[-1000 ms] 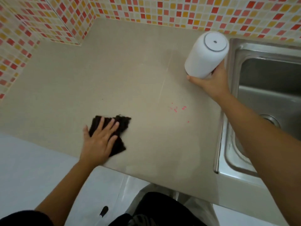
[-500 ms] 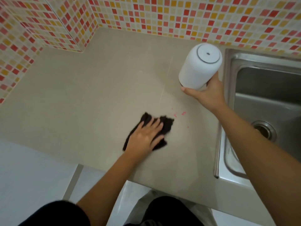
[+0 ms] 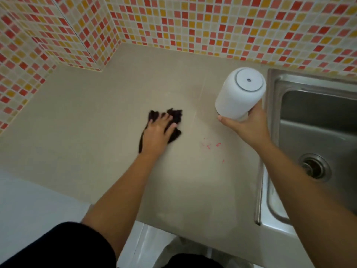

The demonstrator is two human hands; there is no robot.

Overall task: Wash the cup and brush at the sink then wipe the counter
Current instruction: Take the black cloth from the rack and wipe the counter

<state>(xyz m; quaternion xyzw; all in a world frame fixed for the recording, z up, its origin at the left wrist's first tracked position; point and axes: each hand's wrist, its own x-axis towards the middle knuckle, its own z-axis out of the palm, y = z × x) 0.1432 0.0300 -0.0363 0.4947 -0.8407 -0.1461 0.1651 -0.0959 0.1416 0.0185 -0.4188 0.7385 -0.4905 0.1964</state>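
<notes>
Pressing a dark cloth (image 3: 174, 120) flat on the counter (image 3: 77, 117) under the open left hand (image 3: 157, 132); gripping the upturned cup (image 3: 239, 93) in the closed right hand (image 3: 245, 122), just beside the sink (image 3: 270, 113). Risking missing the pink specks (image 3: 210, 146), well clear of the cloth; risking dropping the cup, likely wet.

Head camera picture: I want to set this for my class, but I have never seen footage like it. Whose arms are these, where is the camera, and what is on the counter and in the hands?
There is no machine here: a person wears one wide-angle camera on the head, looking down at both bare arms. The left hand presses flat on a dark crumpled cloth on the beige stone counter. The right hand holds a white cylindrical cup upside down, lifted beside the stainless steel sink. Small pink specks lie on the counter between the hands. Red, orange and cream mosaic tiles cover the walls.
</notes>
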